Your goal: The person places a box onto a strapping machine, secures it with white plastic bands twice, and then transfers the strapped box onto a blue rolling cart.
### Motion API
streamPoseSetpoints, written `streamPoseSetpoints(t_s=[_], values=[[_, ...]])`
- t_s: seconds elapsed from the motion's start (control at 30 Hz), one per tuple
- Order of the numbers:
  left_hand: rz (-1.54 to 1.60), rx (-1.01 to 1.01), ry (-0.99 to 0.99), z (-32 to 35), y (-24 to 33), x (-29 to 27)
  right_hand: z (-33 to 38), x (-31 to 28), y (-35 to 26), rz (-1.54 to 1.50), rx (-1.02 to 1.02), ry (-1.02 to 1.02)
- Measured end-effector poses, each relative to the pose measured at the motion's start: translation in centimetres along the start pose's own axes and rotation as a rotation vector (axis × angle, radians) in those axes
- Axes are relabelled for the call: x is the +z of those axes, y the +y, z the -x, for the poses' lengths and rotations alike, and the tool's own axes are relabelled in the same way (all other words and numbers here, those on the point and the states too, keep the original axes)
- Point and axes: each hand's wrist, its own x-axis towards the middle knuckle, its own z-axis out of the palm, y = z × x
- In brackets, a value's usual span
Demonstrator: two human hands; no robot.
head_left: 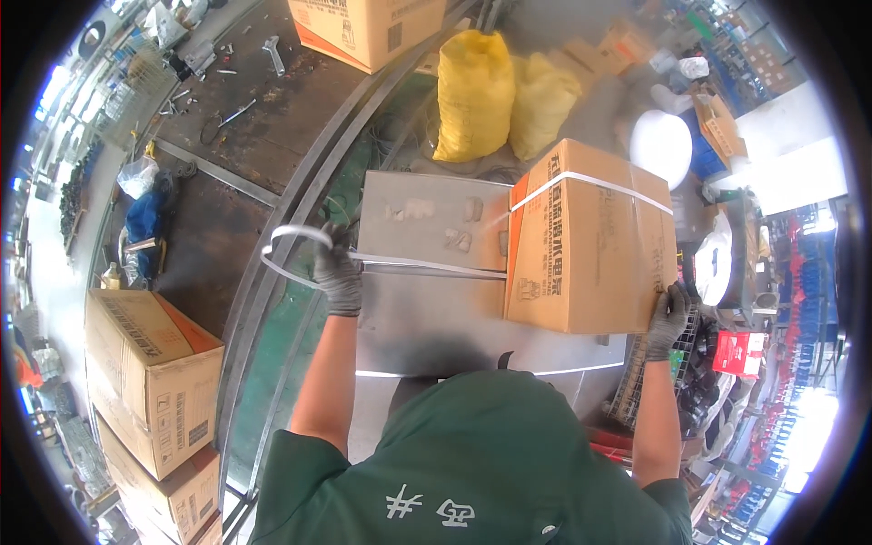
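Observation:
A brown cardboard box point(599, 259) with an orange corner stands on a grey metal work surface point(413, 318). One white strapping band point(590, 182) runs over the box, and a length of white strap point(427, 265) stretches left from its side. My left hand point(338, 277), in a grey glove, is closed round this strap, whose free end curls in a loop beyond the fingers. At the near right corner of the box, my gloved right hand point(668, 318) grips the cardboard edge. The box's far side and underside are hidden.
Two yellow sacks point(475, 95) stand behind the work surface. Left of it are a curved metal rail point(313, 150) and a dark bench with scattered tools point(274, 56). More cartons point(154, 381) are stacked at the left. A wire basket point(629, 391) sits by my right forearm.

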Motion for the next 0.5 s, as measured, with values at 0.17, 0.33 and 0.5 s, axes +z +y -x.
streamPoseSetpoints(t_s=[0.17, 0.33, 0.5], values=[[-0.646, 0.397, -0.668, 0.0, 9.9, 13.9, -0.1, -0.8, 0.4, -0.415, 0.074, -0.150], [-0.874, 0.782, -1.157, 8.6, 20.0, 29.1, -1.6, -6.3, -12.8, -0.082, -0.951, -0.189], [-0.864, 0.836, -1.315, 16.4, 21.4, 34.7, -6.8, -8.5, -9.6, 0.286, -0.654, -0.335]])
